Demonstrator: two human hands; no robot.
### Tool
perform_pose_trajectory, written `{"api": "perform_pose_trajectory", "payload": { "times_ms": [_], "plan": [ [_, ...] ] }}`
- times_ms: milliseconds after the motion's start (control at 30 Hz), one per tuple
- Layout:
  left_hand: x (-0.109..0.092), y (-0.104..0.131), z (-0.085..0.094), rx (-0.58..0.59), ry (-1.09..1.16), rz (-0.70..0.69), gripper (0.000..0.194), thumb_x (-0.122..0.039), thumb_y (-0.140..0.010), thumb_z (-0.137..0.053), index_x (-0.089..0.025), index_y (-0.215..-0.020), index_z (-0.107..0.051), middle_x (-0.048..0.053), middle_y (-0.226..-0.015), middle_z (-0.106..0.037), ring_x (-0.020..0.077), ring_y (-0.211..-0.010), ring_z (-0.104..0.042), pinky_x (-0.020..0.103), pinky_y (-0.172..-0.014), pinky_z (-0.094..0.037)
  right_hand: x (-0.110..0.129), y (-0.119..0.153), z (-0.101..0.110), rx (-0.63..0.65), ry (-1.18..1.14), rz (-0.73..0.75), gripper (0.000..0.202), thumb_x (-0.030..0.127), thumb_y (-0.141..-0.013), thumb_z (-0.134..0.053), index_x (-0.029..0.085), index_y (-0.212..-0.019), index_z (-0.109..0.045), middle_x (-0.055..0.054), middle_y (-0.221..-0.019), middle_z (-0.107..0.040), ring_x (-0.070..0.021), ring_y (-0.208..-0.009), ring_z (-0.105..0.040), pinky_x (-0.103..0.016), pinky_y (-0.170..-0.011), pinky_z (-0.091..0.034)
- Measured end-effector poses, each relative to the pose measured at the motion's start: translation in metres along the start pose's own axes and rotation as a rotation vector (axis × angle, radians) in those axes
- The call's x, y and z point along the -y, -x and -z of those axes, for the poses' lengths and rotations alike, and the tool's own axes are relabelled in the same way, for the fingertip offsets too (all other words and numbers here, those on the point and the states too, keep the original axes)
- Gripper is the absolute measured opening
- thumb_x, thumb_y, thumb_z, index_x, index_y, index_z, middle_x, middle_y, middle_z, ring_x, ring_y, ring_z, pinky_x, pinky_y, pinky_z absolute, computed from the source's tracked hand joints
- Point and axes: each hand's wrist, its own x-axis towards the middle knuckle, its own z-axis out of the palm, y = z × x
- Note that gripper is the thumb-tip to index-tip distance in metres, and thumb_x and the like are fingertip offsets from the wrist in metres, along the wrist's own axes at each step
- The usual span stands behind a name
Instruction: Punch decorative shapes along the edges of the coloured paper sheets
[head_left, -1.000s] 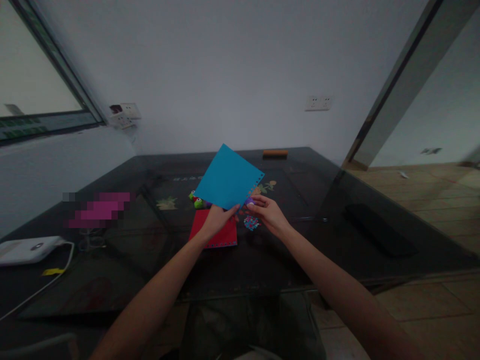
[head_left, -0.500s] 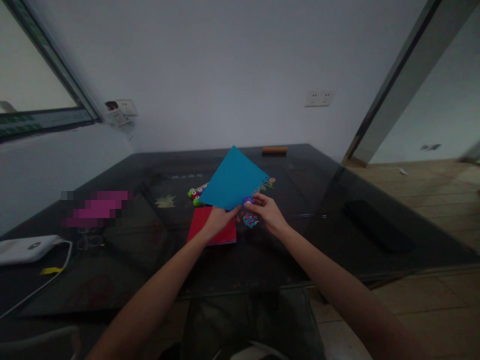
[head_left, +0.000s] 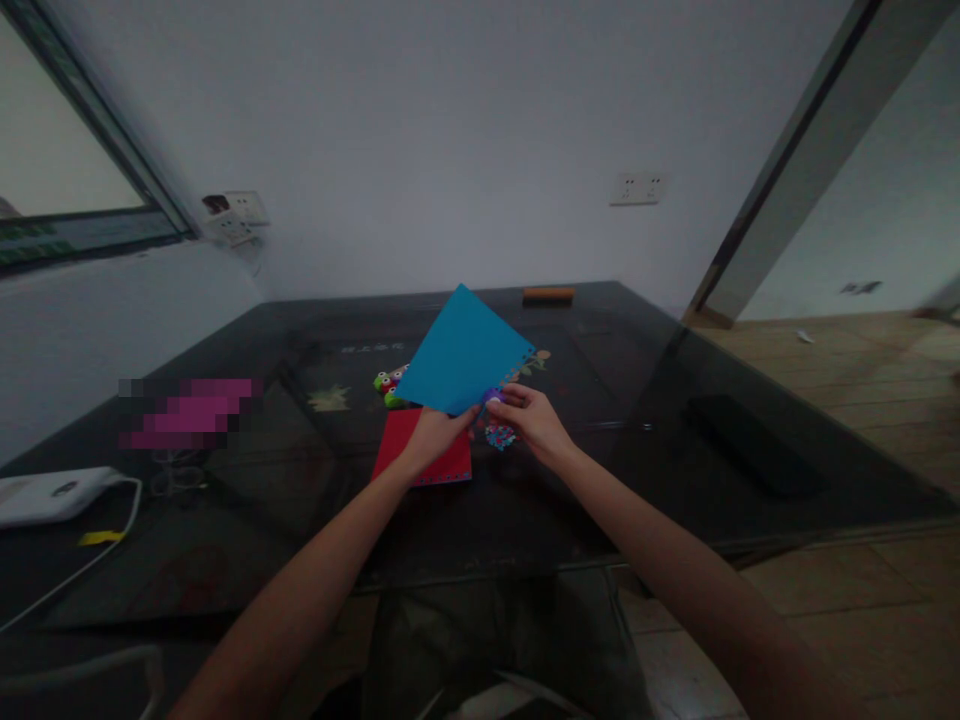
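Note:
A blue sheet (head_left: 465, 350) with small holes along its right edge is tilted above the dark table. My left hand (head_left: 436, 436) grips its lower corner, fingers partly hidden behind the sheet. In my right hand (head_left: 531, 415) a small purple round item (head_left: 493, 396) is pinched against the sheet's lower right edge. A red sheet (head_left: 394, 440) with holes along its near edge lies under my left wrist. Below the purple item is a little heap of red, blue and white bits (head_left: 500, 437). Green and red figures with round eyes (head_left: 390, 384) sit behind the blue sheet's left corner.
An orange-brown bar (head_left: 548, 295) lies at the table's (head_left: 600, 520) back edge. A black case (head_left: 750, 445) rests at the right. To the left are a pixelated pink item (head_left: 199, 410), a white device (head_left: 56, 495) with a cable, and a yellow strip (head_left: 101, 538).
The view has shifted slightly. Both hands keep their hold on the blue sheet and the purple item, with only a small movement of the right fingers.

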Motion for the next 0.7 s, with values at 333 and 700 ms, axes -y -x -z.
{"api": "perform_pose_trajectory", "payload": {
  "times_ms": [333,700],
  "plan": [
    [0.0009,-0.0002,-0.0001,0.023,-0.008,-0.007,0.020,-0.035,-0.078,-0.053,-0.018,-0.069,-0.059,0.003,-0.064,-0.066,0.0162,-0.058,-0.060,0.027,-0.063,-0.046,-0.0013,0.0010,-0.0002,-0.016,0.041,0.002,0.045,0.027,-0.049,-0.082,0.019,-0.086,-0.057,-0.001,-0.077,-0.064,-0.0158,-0.066,-0.062,-0.032,-0.067,-0.051],
    [-0.0032,0.0018,0.0005,0.030,-0.026,0.008,0.020,-0.034,-0.078,-0.054,-0.017,-0.067,-0.059,0.002,-0.063,-0.066,0.0155,-0.057,-0.059,0.026,-0.062,-0.046,-0.0029,-0.0003,0.0024,0.011,0.055,0.018,0.042,0.029,-0.049,-0.082,0.019,-0.083,-0.059,-0.001,-0.075,-0.066,-0.0154,-0.065,-0.062,-0.031,-0.066,-0.051]
  ]
}}
